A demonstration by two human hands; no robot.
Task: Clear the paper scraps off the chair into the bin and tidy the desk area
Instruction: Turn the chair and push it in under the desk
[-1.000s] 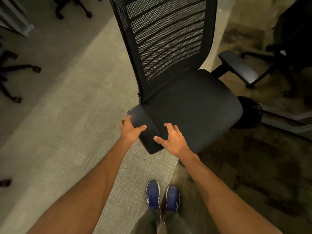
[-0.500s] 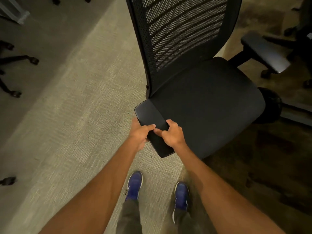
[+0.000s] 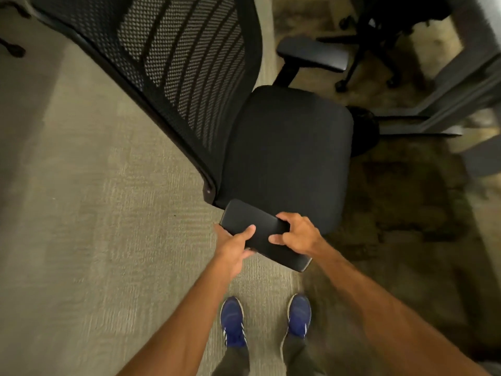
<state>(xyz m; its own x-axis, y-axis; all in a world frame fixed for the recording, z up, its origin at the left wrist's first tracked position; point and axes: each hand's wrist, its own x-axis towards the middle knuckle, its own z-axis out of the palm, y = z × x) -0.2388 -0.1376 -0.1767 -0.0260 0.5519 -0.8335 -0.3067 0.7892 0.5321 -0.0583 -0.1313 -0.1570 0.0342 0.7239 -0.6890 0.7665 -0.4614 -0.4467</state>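
A black office chair with a mesh back [image 3: 173, 63] and a padded seat [image 3: 287, 156] stands in front of me. Both hands grip its near armrest [image 3: 261, 232]. My left hand [image 3: 233, 244] holds the armrest's left edge, thumb on top. My right hand [image 3: 296, 234] clasps the pad from the right side, fingers over the top. The seat shows bare black fabric; no paper scraps or bin are in view.
The chair's far armrest [image 3: 314, 57] points toward a second dark chair's wheeled base [image 3: 360, 58] at the upper right. A grey desk frame [image 3: 455, 85] runs along the right. My blue shoes [image 3: 233, 321] stand on pale carpet, with dark mottled carpet to the right.
Both hands closed onto the near armrest. The chair has swivelled, its back now swung to the left and its seat facing right toward the desk.
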